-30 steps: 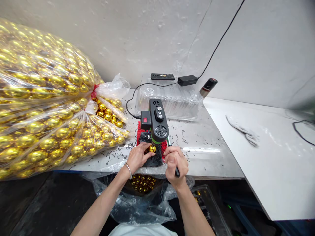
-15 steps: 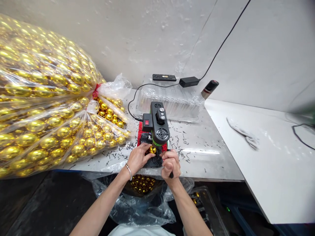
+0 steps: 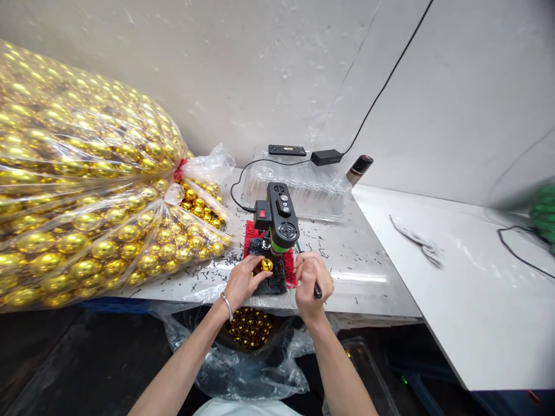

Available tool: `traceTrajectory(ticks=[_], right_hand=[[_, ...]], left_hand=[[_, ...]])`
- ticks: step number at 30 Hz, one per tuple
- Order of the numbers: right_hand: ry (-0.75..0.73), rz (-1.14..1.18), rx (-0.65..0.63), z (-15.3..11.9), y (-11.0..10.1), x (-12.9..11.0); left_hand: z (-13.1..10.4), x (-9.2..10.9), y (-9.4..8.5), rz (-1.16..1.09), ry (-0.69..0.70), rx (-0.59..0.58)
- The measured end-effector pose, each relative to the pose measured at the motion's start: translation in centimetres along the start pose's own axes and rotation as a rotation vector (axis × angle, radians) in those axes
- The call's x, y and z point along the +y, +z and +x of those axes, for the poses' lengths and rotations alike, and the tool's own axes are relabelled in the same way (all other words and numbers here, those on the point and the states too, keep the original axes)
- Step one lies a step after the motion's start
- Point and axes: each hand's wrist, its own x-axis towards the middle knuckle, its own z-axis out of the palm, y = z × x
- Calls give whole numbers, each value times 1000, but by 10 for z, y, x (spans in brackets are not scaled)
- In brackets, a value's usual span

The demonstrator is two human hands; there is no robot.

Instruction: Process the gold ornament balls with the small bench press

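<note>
littered grey bench [image 3: 368,296]: left hand [image 3: 241,283] has ball [image 3: 267,264] pinched in fingertips near press [image 3: 282,215]; right hand [image 3: 312,283] has fingers clamped round lever [image 3: 318,291].

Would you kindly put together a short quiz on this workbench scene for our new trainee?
1. What is the left hand holding between its thumb and fingers?

2. True or false: the right hand is closed around a black lever handle.

3. What colour is the mat that shows around the black base of the small machine?
A. Green
B. Red
C. Blue

Key:
1. A shiny gold ball.
2. True.
3. B.
</note>
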Motion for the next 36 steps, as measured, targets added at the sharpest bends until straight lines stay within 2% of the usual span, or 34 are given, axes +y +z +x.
traceTrajectory(ticks=[2, 4, 6, 7, 8, 11, 13, 14, 17, 19, 22, 25, 28, 31, 36], right_hand=[[23, 20, -15, 9, -1, -8], [19, 36, -14, 10, -1, -10], [11, 38, 6, 7, 2, -10], [10, 36, 20, 5, 3, -9], [10, 33, 33, 3, 4, -8], [-2, 28, 39, 0, 5, -6], [-19, 23, 22, 0, 4, -5], [-26, 22, 17, 0, 4, -5], [-32, 26, 25, -1, 4, -3], [-32, 25, 33, -2, 5, -2], [-43, 20, 30, -3, 5, -1], [-53, 11, 9, -2, 4, -2], [-57, -13, -12, 0, 2, -3], [-54, -20, -23, 2, 0, -4], [-57, -13, -17, 4, 0, -4]], left_hand=[[-21, -1, -2, -147, -87, -46], [-50, -6, 4, -361, -247, -244], [-81, -18, 18, -601, -469, -486], [-94, -25, 28, -706, -591, -542], [-106, -33, 37, -804, -727, -530], [-126, -52, 57, -1014, -1148, -333], [-129, -54, 54, -1151, -1253, -274], [-128, -51, 48, -1229, -1227, -280], [-115, -26, 19, -1367, -998, -334], [-99, -5, 0, -1315, -852, -320], [-65, 16, -18, -1108, -648, -166], [-30, 17, -18, -918, -526, 1], [-7, 7, -10, -936, -528, 40], [2, 1, -5, -957, -535, 37], [2, -3, -2, -935, -545, 49]])
